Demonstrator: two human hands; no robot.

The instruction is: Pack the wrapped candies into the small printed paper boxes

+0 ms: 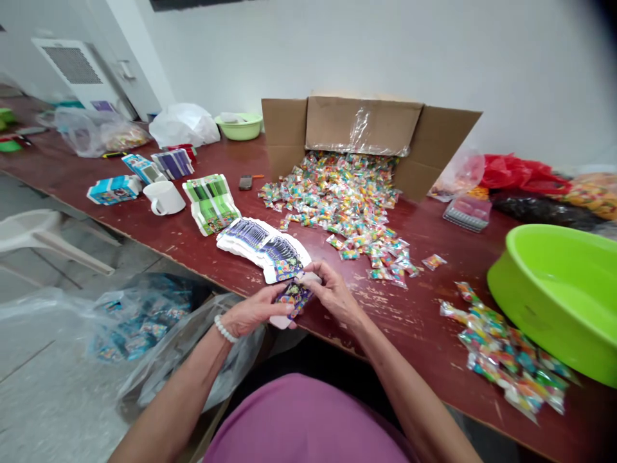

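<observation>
Between my two hands, at the table's front edge, is a small purple printed carton (295, 297). My left hand (260, 308), with a pale bead bracelet at its wrist, grips the carton's lower left side. The fingers of my right hand (328, 289) pinch the carton's top end, where a whitish flap shows. Just beyond lies a fanned stack of flat purple cartons (265, 244), close to my fingers. Left of that stack sits a bundle of green cartons (211, 202). A heap of wrapped candies (342, 193) spills from a tipped cardboard box (361, 125).
A big green basin (554, 296) stands at the right, beside a smaller pile of wrapped candies (506, 354). A white mug (164, 197) and blue cartons (114, 190) sit at the left. Below the table edge, a plastic bag (202, 341) hangs near filled blue packets (139, 328).
</observation>
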